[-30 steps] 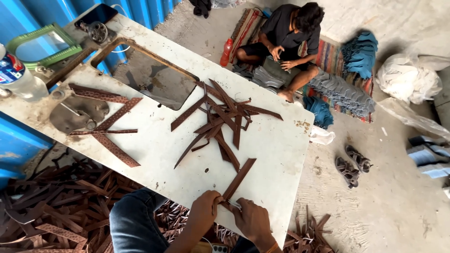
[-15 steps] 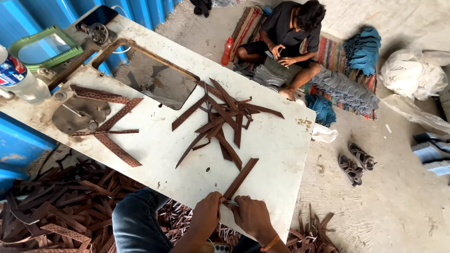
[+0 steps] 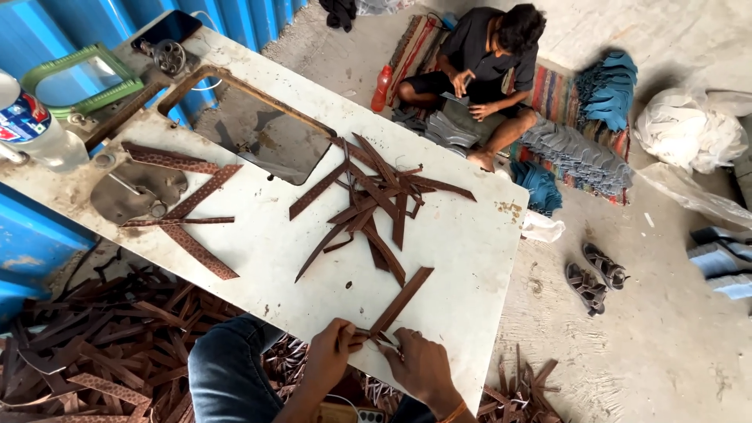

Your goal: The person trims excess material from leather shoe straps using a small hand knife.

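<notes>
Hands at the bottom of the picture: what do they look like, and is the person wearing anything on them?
Both are bare, with no gloves and no sleeves over the forearms. The left hand has nothing on it that I can see. The right hand has an orange band around its wrist. The fingers show no rings that I can make out.

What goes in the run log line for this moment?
left hand: pinching long brown leather strip end | right hand: same end | white table: strip pile
</notes>
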